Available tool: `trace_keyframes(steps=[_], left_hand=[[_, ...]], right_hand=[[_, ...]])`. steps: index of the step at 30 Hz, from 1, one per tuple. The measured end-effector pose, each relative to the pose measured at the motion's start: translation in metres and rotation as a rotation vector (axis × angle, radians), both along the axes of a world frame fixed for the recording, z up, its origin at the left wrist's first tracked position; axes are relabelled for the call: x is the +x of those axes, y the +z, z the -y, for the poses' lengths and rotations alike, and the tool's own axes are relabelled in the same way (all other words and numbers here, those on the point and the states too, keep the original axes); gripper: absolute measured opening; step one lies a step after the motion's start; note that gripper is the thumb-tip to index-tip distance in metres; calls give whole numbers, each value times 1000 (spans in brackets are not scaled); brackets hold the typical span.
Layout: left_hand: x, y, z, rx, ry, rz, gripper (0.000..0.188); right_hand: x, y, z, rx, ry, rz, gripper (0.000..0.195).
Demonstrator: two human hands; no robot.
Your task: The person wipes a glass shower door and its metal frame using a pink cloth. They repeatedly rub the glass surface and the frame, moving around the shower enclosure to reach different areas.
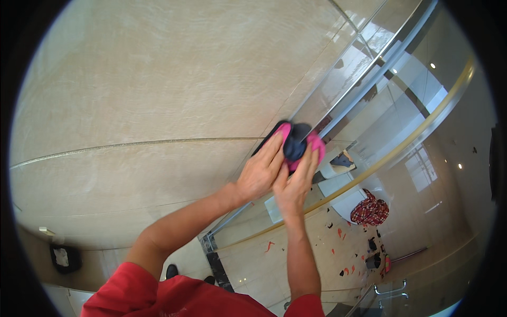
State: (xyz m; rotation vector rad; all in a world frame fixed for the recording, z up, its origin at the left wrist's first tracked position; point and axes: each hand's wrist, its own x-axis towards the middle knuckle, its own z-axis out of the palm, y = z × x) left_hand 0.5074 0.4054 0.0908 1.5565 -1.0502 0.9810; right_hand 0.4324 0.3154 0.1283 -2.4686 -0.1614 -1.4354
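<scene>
My left hand (261, 170) presses a pink cloth (283, 130) on the wall side of a glass panel's metal edge frame (336, 105). On the glass side, my right hand (297, 178) holds another pink part, perhaps of the same cloth. Between the two hands sits a dark, rounded object (295, 148), blurred; I cannot tell what it is. A black edge shows behind the pink on the left. Both hands are close together, with fingers stretched upward along the pink material.
A beige tiled wall (158, 99) fills the left. Behind the glass, a checked cloth (370, 210) lies on a white surface, and red and black scraps (346, 271) litter the floor. A black bin (65, 259) stands lower left. A yellowish curved strip (356, 180) crosses the right.
</scene>
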Motion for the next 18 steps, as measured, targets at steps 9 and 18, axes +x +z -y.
trace_keyframes(steps=[9,18], left_hand=[[-36,-139,-10,145,-75,-352,51],[-30,-53,1,-92,-79,-292,47]], right_hand=[[-26,-142,-1,245,16,-183,57],[-24,-54,-7,203,5,15,51]])
